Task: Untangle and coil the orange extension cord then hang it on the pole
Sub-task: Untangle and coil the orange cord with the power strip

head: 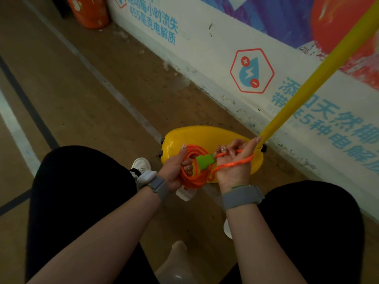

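Note:
The orange extension cord (191,177) is wound into a small coil in front of my knees. My left hand (174,171) grips the coil from the left, fingers through its middle. A green plug (205,163) lies across the coil. My right hand (235,167), palm up, holds the cord's loose end, which loops around the fingers and palm just right of the plug. The yellow pole (320,72) slants up to the right from its yellow base (196,136), just beyond my right fingertips.
A printed wall (205,48) runs along the right behind the pole. An orange barrel (90,13) stands at the far end of the floor. My dark-trousered knees (86,191) flank my arms; a white shoe (141,165) shows beside the base.

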Demonstrator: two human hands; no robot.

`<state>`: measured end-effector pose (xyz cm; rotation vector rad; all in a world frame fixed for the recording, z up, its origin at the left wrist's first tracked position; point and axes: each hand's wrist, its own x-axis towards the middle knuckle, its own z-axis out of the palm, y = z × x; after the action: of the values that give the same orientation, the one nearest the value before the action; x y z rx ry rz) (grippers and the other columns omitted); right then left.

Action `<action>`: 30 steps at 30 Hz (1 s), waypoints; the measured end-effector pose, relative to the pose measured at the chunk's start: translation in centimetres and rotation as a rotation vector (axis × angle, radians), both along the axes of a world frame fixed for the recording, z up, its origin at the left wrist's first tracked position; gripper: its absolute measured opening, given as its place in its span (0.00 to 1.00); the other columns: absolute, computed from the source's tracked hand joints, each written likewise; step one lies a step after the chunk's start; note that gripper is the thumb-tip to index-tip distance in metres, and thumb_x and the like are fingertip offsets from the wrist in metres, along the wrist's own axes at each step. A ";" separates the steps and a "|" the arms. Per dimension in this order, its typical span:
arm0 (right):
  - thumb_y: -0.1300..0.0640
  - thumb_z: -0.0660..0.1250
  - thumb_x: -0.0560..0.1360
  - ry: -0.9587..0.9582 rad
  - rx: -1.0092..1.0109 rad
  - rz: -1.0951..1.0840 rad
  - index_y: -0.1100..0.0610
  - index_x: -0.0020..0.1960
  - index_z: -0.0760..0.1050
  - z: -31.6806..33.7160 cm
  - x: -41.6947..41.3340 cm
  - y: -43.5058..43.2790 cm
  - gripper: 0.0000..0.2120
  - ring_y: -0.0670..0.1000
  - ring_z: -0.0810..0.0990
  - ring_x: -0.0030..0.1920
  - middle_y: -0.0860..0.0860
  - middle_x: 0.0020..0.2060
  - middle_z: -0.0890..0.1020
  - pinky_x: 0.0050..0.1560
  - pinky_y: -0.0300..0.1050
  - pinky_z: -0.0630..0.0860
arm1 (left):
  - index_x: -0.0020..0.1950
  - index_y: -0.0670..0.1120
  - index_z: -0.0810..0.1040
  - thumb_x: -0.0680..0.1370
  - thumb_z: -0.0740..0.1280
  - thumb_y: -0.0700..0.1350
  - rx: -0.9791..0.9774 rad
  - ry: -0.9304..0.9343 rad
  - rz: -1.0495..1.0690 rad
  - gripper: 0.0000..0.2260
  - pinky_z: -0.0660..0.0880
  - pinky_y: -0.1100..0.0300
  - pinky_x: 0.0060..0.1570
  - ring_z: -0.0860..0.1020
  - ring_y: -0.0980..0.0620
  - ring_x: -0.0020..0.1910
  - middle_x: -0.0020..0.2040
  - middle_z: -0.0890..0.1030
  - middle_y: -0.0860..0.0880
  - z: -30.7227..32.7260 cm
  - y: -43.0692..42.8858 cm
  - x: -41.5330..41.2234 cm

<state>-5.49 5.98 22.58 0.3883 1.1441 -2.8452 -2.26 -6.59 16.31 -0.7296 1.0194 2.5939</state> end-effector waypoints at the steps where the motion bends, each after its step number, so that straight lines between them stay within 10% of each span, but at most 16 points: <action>1: 0.36 0.51 0.78 0.006 -0.013 -0.017 0.56 0.32 0.64 -0.1 -0.2 0.1 0.26 0.48 0.66 0.26 0.48 0.22 0.63 0.34 0.41 0.67 | 0.43 0.45 0.70 0.81 0.57 0.54 -0.028 0.012 -0.019 0.14 0.66 0.68 0.22 0.65 0.59 0.20 0.23 0.65 0.54 0.1 0.1 0.0; 13: 0.40 0.51 0.80 -0.254 0.087 0.101 0.58 0.34 0.67 -2.2 1.3 -0.7 0.26 0.52 0.72 0.30 0.52 0.22 0.68 0.58 0.54 0.74 | 0.39 0.44 0.72 0.79 0.63 0.50 -0.116 -0.017 0.104 0.12 0.68 0.68 0.22 0.68 0.60 0.20 0.24 0.71 0.53 -0.3 -0.9 0.0; 17: 0.39 0.49 0.79 -0.209 0.647 0.163 0.54 0.44 0.75 -3.0 1.6 -1.2 0.24 0.51 0.78 0.45 0.53 0.41 0.79 0.49 0.52 0.77 | 0.36 0.44 0.72 0.78 0.65 0.48 -0.250 0.056 0.020 0.13 0.69 0.66 0.24 0.68 0.58 0.21 0.25 0.71 0.52 -0.1 0.0 0.3; 20: 0.33 0.46 0.71 -0.199 0.994 0.234 0.48 0.63 0.73 -4.2 2.5 -1.8 0.31 0.58 0.73 0.62 0.57 0.63 0.73 0.62 0.60 0.72 | 0.34 0.44 0.71 0.78 0.65 0.48 -0.310 0.117 -0.049 0.14 0.67 0.67 0.24 0.68 0.57 0.21 0.24 0.71 0.52 0.0 0.1 0.5; 25: 0.44 0.54 0.79 -0.460 0.440 0.292 0.50 0.53 0.73 -3.2 2.2 -1.3 0.13 0.52 0.75 0.49 0.52 0.46 0.77 0.54 0.50 0.72 | 0.40 0.45 0.72 0.79 0.62 0.47 -0.143 0.136 -0.006 0.10 0.66 0.66 0.24 0.66 0.57 0.23 0.26 0.70 0.52 -0.3 -0.7 0.3; 30: 0.49 0.54 0.80 -0.512 0.301 0.369 0.51 0.52 0.73 -3.7 1.9 -0.7 0.10 0.55 0.76 0.48 0.56 0.49 0.77 0.43 0.47 0.74 | 0.36 0.45 0.70 0.80 0.59 0.47 -0.027 0.144 0.005 0.13 0.64 0.67 0.23 0.65 0.59 0.21 0.24 0.68 0.52 -0.1 -0.7 0.2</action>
<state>-3.64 5.33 18.93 0.7713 1.3501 -2.0919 -2.10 -7.25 16.22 -0.5583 1.0966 2.6748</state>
